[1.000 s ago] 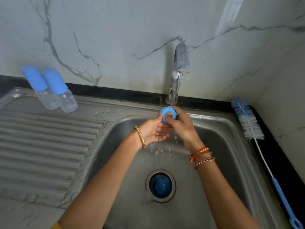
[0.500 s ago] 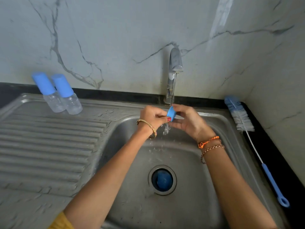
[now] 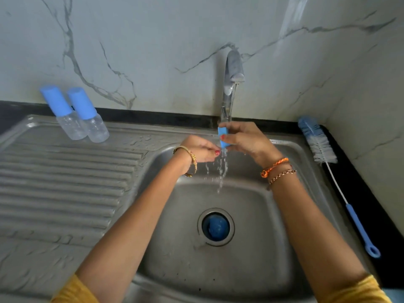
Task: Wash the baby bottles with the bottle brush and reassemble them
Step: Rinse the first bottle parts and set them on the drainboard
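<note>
right hand pinches a small blue bottle ring under the running tap, over the sink basin. left hand just below and beside it, fingers relaxed, holding nothing, water falling past the fingertips. two capped baby bottles stand together on the drainboard, well to the left. bottle brush lies on the black counter at right. no readable writing or brand anywhere.
</note>
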`<control>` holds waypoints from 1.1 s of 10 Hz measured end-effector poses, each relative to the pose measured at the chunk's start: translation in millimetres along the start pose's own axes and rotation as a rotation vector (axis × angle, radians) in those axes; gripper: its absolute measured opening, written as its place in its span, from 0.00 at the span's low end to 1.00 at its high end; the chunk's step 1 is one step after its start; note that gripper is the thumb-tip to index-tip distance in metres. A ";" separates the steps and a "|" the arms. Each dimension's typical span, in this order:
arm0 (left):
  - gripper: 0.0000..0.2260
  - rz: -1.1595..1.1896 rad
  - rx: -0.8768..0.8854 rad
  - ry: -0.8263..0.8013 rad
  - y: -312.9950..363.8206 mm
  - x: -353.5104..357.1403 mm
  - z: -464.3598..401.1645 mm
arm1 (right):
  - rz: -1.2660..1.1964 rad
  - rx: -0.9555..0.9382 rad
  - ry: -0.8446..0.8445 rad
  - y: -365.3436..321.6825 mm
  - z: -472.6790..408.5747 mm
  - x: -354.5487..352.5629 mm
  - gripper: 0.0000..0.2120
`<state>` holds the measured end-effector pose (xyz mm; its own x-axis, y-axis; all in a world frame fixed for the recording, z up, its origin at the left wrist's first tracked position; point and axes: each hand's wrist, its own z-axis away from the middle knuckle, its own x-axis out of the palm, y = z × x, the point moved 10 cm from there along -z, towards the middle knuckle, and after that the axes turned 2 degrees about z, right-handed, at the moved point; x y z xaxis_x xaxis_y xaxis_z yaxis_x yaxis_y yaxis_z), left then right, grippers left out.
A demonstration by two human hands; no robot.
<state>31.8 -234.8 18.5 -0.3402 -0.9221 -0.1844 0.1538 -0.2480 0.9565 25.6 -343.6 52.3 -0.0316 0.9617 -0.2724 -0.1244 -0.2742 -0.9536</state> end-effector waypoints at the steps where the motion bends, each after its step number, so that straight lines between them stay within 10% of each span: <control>1: 0.14 0.063 0.048 -0.076 9.1 -2.1 3.4 | -0.250 -0.118 -0.098 -13.5 5.8 -2.5 0.16; 2: 0.13 0.174 0.040 -0.165 -5.8 -0.1 10.8 | -0.677 -0.096 -0.222 10.6 11.2 8.7 0.14; 4: 0.17 -0.678 -0.384 -0.186 -144.8 -2.6 30.3 | 0.592 0.240 -0.103 141.6 18.8 28.3 0.18; 6: 0.06 0.260 -0.125 -0.007 -81.1 -10.3 30.8 | -0.490 -0.114 -0.099 36.6 33.5 -3.5 0.16; 7: 0.06 0.374 -0.273 0.056 -103.9 -5.8 38.1 | -0.420 0.043 -0.070 81.3 35.9 10.6 0.13; 8: 0.12 -0.026 -0.349 0.270 -140.7 -20.1 49.2 | 0.907 0.132 -0.125 147.6 44.2 38.3 0.15; 11: 0.12 0.218 -0.447 0.206 -170.7 0.9 64.4 | -0.424 0.401 -0.054 171.9 63.8 98.4 0.06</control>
<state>-54.6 -174.2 -130.4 -0.0745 -0.9943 -0.0758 0.5961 -0.1053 0.7960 -62.2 -295.9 -130.2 0.0540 0.9888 0.1395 -0.5021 0.1476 -0.8521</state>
